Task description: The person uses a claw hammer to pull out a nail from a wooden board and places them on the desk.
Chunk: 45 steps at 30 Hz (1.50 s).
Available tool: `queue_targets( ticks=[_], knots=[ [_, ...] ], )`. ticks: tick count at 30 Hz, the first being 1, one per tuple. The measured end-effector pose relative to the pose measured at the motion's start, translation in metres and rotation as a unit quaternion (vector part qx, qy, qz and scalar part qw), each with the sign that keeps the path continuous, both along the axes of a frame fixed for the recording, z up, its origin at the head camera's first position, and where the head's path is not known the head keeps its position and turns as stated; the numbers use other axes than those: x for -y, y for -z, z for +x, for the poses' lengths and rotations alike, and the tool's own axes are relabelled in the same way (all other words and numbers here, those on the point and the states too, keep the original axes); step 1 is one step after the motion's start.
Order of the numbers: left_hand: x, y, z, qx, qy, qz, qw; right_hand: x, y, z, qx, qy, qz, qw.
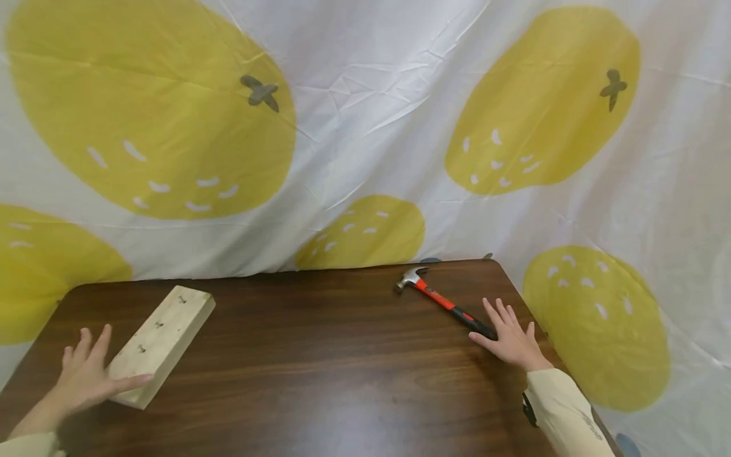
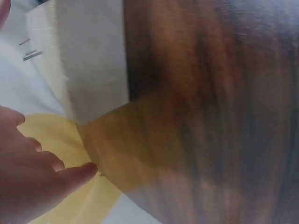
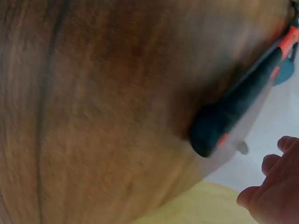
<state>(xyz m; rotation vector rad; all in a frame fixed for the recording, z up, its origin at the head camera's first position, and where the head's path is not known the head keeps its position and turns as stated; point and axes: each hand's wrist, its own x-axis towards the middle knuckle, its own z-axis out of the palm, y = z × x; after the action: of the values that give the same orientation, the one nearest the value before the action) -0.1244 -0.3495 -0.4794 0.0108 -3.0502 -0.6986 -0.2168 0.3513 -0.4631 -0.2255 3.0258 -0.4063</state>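
Observation:
A pale wooden block lies on the left of the table, with 3 nails standing partway out of its top. My left hand is spread beside the block's near end, its thumb reaching across that end; whether it touches cannot be told. In the left wrist view the block shows its side, nails jutting out. A claw hammer with a red and black handle lies on the right, its head toward the back. Over the end of its handle my right hand hovers with fingers spread, not gripping it.
The dark brown wooden table has rounded back corners. Behind it and along its right side hangs a white cloth printed with large yellow fruit.

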Motion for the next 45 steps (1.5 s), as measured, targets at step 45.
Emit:
queue_targets(
  ticks=[45],
  knots=[
    [-0.058, 0.014, 0.008, 0.014, 0.095, 0.064, 0.9933, 0.028, 0.032, 0.024, -0.049, 0.056, -0.003, 0.997]
  ],
)
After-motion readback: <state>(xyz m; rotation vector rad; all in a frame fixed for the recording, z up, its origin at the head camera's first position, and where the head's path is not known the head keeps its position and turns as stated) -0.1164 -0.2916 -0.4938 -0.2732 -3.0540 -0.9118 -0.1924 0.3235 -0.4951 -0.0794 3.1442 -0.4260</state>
